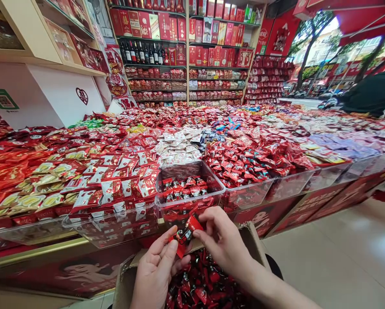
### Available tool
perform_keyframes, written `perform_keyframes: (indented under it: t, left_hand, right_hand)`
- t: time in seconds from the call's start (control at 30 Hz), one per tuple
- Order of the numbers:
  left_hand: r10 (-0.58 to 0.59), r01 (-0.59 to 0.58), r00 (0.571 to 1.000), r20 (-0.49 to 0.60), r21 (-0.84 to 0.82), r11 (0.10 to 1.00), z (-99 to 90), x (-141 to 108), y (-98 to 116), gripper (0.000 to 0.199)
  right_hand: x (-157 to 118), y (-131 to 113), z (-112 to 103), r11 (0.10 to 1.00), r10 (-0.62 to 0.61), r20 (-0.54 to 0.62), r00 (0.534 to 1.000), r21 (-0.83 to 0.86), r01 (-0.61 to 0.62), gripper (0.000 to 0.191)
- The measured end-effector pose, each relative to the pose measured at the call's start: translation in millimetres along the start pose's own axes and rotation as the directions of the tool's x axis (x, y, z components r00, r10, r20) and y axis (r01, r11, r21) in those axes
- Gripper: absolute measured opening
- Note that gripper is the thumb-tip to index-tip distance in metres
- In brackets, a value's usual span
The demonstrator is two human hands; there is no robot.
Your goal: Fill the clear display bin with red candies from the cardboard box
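Between my two hands is a wrapped candy with a black middle and red twisted ends. My left hand pinches its lower left end, and my right hand grips the upper right end with thumb and fingers. Both hands are above an open cardboard box that holds many similar red and black candies. Just beyond the hands stands a clear plastic bin, partly filled with candies in red and black wrappers.
Neighbouring clear bins are heaped with red-and-white packets on the left and small red packets on the right. White packets lie behind. Shelves with boxes and bottles rise at the back. A person in dark clothing is at the far right.
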State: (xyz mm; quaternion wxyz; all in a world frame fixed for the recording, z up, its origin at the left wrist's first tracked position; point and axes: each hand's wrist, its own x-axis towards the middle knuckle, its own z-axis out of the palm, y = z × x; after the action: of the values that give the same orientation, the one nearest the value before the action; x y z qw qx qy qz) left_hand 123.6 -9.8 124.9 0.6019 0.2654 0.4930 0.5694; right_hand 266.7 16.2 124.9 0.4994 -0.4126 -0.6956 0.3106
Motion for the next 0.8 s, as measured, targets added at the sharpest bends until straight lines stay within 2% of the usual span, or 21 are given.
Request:
perform_keyframes:
  t: [0.07,0.13,0.2,0.3,0.37,0.43,0.5,0.57,0.63,0.7,0.73,0.8]
  left_hand:
    - [-0.023,0.023,0.999,0.048,0.005,1.0,-4.6,5,-6,0.055]
    - [-0.019,0.011,0.992,0.122,0.064,0.998,-9.4,8,-11,0.054]
    - [0.036,-0.063,0.984,0.177,0.148,0.987,-13.6,8,-11,0.048]
    - [0.159,-0.233,0.958,0.24,0.325,0.917,-22.4,5,-6,0.04]
    - [0.272,-0.394,0.915,0.298,0.517,0.76,-34.0,8,-2,0.036]
    - [0.407,-0.522,0.845,0.347,0.697,0.491,-51.3,17,1,0.029]
    - [0.526,-0.522,0.784,0.33,0.808,0.271,-72.4,31,-1,0.027]
    - [0.575,-0.44,0.773,0.267,0.879,0.183,-93.7,47,-8,0.029]
    - [0.53,-0.365,0.814,0.237,0.919,0.15,-112.2,61,-18,0.029]
    - [0.48,-0.394,0.821,0.309,0.915,0.085,-126.0,72,-30,0.026]
    - [0.485,-0.436,0.791,0.374,0.9,0.017,-131.0,75,-35,0.024]
    - [0.525,-0.516,0.69,0.499,0.847,-0.127,-137.6,80,-45,0.023]
  right_hand:
    - [-5,-2,3,0.97,-0.175,0.078,0.982,-0.155,0.185,0.011]
    - [-10,-4,6,0.914,-0.268,0.199,0.943,-0.256,0.314,0.022]
    - [-12,-5,8,0.839,-0.327,0.24,0.914,-0.37,0.398,0.025]
    - [-2,-7,2,0.765,-0.432,0.218,0.875,-0.425,0.484,0.015]
    - [16,-9,-7,0.745,-0.475,0.206,0.856,-0.424,0.515,0.011]
    - [45,-9,-17,0.72,-0.468,0.224,0.855,-0.464,0.516,0.006]
    - [79,-2,-22,0.68,-0.402,0.294,0.867,-0.538,0.498,0.008]
    - [115,11,-21,0.614,-0.293,0.409,0.864,-0.612,0.498,0.009]
    - [146,29,-13,0.533,-0.176,0.526,0.832,-0.66,0.53,0.009]
    - [169,47,-2,0.478,-0.1,0.598,0.795,-0.672,0.566,0.009]
    - [177,55,4,0.465,-0.083,0.619,0.781,-0.669,0.579,0.01]
    - [185,68,13,0.455,-0.068,0.65,0.757,-0.655,0.603,0.013]
